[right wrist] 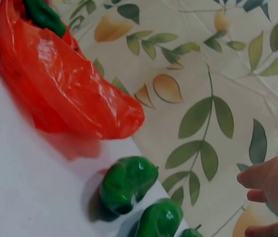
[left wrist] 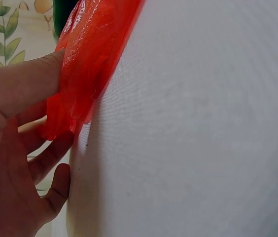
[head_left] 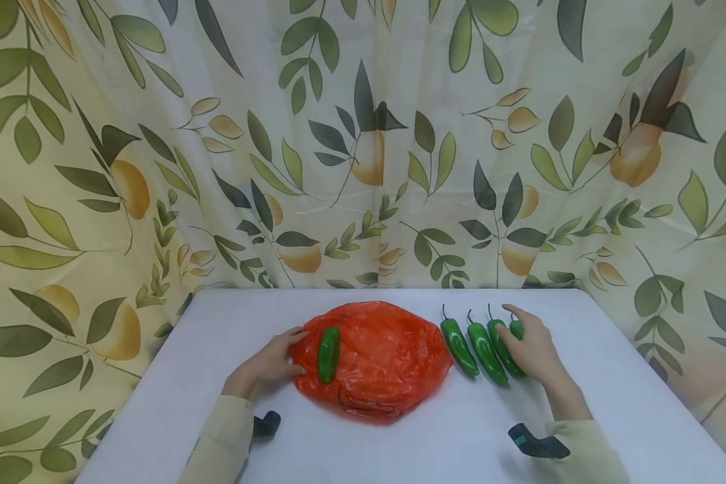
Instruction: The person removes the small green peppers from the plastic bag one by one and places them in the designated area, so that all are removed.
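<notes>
A red plastic bag [head_left: 387, 356] lies spread on the white table, with one green pepper [head_left: 328, 355] on its left part. My left hand [head_left: 269, 363] holds the bag's left edge; in the left wrist view the thumb [left wrist: 35, 79] lies against the red plastic and the other fingers reach behind it. Right of the bag, several green peppers lie in a row, stems away from me, the nearest pepper [head_left: 458, 346] beside the bag. My right hand [head_left: 532, 346] is over the row's right end, fingers spread, partly hiding the rightmost pepper [head_left: 516, 327].
The white table [head_left: 314, 450] reaches back to a curtain [head_left: 399, 134] printed with leaves and fruit. A dark wrist device [head_left: 267, 425] shows by the left sleeve, and another dark device [head_left: 538, 444] by the right sleeve.
</notes>
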Demonstrator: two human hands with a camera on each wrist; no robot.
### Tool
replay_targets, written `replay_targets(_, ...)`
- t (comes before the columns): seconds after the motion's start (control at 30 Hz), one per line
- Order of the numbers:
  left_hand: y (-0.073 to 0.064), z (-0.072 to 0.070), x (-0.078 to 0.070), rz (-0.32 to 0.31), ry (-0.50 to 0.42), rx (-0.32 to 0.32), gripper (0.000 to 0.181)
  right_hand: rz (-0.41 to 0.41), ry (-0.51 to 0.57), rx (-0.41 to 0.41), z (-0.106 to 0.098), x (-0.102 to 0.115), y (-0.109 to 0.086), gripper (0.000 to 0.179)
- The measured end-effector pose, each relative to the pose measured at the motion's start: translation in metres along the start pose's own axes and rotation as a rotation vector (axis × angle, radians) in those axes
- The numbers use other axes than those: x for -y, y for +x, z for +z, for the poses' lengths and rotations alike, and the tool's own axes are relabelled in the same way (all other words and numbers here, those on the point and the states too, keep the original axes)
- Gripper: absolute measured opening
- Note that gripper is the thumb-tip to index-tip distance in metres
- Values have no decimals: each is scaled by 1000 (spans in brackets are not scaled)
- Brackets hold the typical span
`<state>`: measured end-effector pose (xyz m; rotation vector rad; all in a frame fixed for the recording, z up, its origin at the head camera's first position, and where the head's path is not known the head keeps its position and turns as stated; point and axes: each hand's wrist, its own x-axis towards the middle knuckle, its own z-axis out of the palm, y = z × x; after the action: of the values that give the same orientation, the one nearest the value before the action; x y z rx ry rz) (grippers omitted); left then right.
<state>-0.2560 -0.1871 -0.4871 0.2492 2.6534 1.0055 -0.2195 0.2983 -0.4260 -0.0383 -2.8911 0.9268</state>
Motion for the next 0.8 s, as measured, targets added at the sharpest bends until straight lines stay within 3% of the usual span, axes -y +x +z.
replay_targets(0.47, 1, 1, 1, -6, -6, -2, 77, -101, -4, 1, 21, 36, -9, 55)
replay_targets(0.8, 0, 1, 0, 13, 0, -2, 77, -121, 22, 35, 33, 51, -17, 56)
